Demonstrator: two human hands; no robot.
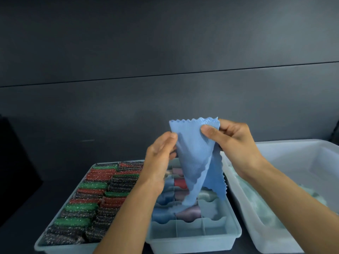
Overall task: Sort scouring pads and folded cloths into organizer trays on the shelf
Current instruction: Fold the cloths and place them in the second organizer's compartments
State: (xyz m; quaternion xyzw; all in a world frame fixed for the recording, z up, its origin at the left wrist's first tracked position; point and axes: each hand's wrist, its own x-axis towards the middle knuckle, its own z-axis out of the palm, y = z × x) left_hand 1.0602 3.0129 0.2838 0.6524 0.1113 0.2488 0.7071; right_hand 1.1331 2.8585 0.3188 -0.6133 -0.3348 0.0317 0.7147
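**Pads sorted, cloth tray partly filled**

The left tray is packed with rows of green, red and dark scouring pads; that half of the job looks finished. The divided cloth tray in the middle holds rolled or folded cloths in its far and middle compartments, while the nearest row of cells looks empty, so space remains. A blue cloth hangs unfolded above this tray, not yet ready to go in. The right hand pinches its top corner between thumb and fingers; the left hand grips its left edge, fingers closed on the fabric. The white bin on the right shows pale cloths waiting, how many I cannot tell. Folding this cloth looks like the step in hand.
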